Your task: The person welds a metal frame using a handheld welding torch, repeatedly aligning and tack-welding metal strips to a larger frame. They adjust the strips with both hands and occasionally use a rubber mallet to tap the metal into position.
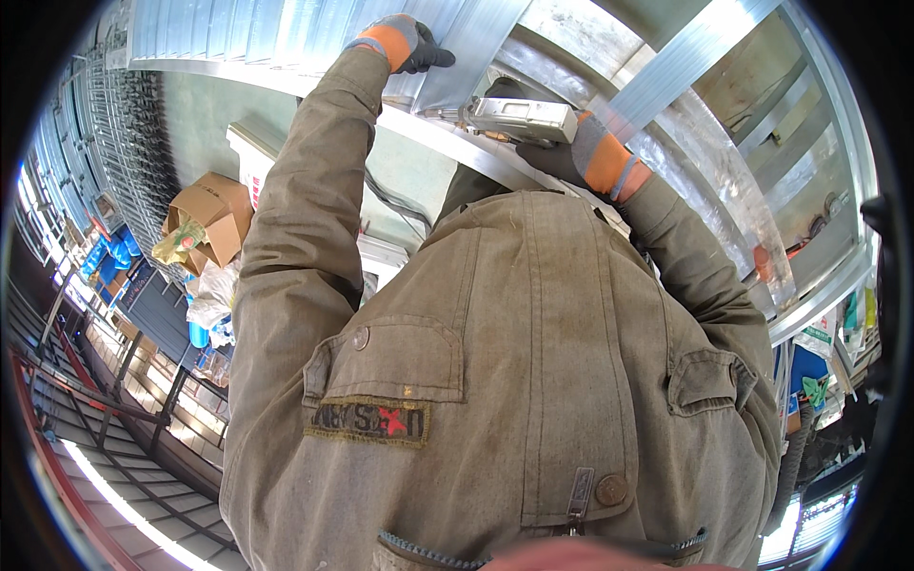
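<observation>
My left hand (411, 46), in a grey, orange and black glove, lies on the ribbed silver metal panel (286, 33) near its right end. Its fingers reach over a flat metal strip (466, 57) and it seems to hold nothing. To the right and nearer to me, my right hand (576, 157) is gloved alike and closed around a hand tool with a pale grey, boxy body (528, 121). The tool points left, its tip beside the panel's near edge rail (438, 133). My right fingers are partly hidden behind the tool.
A metal frame (809, 309) with wide cross strips (690, 71) spreads at the right. Curved shiny metal sheets (705, 162) lie beneath. At the left stand an open cardboard box (211, 214) and a stack of wire-like metal parts (119, 133). A dark cable (390, 198) hangs below the rail.
</observation>
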